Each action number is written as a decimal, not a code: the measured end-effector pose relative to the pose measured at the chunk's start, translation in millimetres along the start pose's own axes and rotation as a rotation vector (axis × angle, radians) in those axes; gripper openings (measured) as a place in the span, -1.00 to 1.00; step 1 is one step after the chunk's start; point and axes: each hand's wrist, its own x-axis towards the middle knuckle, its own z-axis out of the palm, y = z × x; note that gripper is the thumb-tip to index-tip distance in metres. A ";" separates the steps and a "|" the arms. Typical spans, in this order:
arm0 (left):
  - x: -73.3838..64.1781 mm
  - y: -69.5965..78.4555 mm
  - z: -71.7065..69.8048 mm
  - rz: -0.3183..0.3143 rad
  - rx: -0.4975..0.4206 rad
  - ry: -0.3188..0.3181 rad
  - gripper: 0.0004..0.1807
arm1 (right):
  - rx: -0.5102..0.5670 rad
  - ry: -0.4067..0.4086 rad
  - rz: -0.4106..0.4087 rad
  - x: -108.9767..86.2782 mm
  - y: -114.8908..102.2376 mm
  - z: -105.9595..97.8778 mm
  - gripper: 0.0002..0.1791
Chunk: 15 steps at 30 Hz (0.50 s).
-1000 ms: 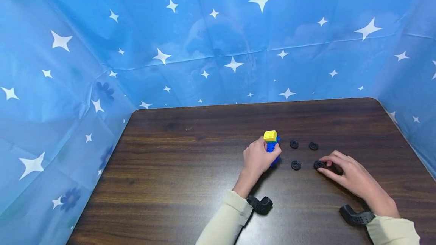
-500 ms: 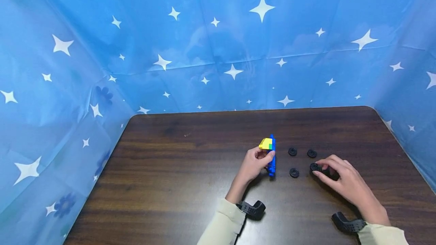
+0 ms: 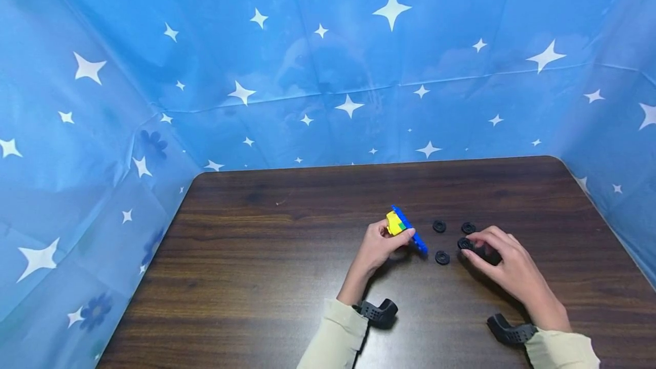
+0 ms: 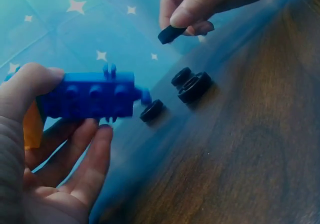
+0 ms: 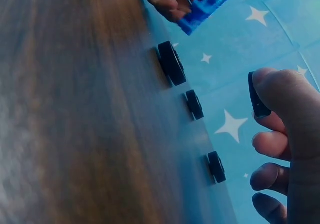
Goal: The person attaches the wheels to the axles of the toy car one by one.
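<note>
My left hand [image 3: 376, 246] grips a small toy-brick vehicle [image 4: 90, 98] with a blue studded base, small side pegs and yellow and green bricks on it. The toy is tilted, its blue side turned toward the right hand. Between thumb and index finger, my right hand [image 3: 504, 258] pinches a black toy wheel [image 5: 258, 95], lifted off the table in both wrist views. Lying flat between the hands are three more black wheels: one at the back [image 3: 439, 226], one at the front [image 3: 442, 257] and one by the right fingers [image 3: 468, 228].
The dark wood table [image 3: 256, 255] has rounded back corners. Behind it and along its sides hangs a blue cloth [image 3: 287, 61] with white stars. Each wrist wears a black camera mount, seen on the left wrist [image 3: 379, 313] and right wrist [image 3: 509, 330].
The left hand has turned the toy from upright to tilted, blue base facing right. The right hand has lifted its wheel off the table and moved it slightly left.
</note>
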 end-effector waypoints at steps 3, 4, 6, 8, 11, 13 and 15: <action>-0.5 0.3 -0.2 -0.008 0.020 0.015 -0.70 | 0.004 0.006 0.004 0.2 -1.2 -0.4 -0.64; -0.8 0.6 -0.2 -0.010 0.022 0.016 -0.70 | 0.004 0.007 0.004 0.4 -1.8 -0.8 -0.64; -1.4 0.9 -0.1 -0.014 0.020 0.016 -0.70 | 0.004 0.008 0.007 0.6 -2.6 -1.4 -0.64; -2.2 1.5 0.0 -0.010 0.013 0.018 -0.72 | 0.008 0.007 0.008 0.7 -3.4 -1.7 -0.64; -2.7 2.7 0.8 0.000 -0.008 0.025 -0.74 | 0.012 0.002 0.005 0.6 -3.6 -1.9 -0.63; -2.5 3.1 1.4 0.001 -0.020 0.027 -0.75 | 0.011 0.000 0.004 0.4 -3.1 -1.9 -0.63; -2.2 3.7 2.4 -0.004 -0.037 0.027 -0.75 | 0.006 -0.003 0.004 -0.1 -2.2 -2.0 -0.63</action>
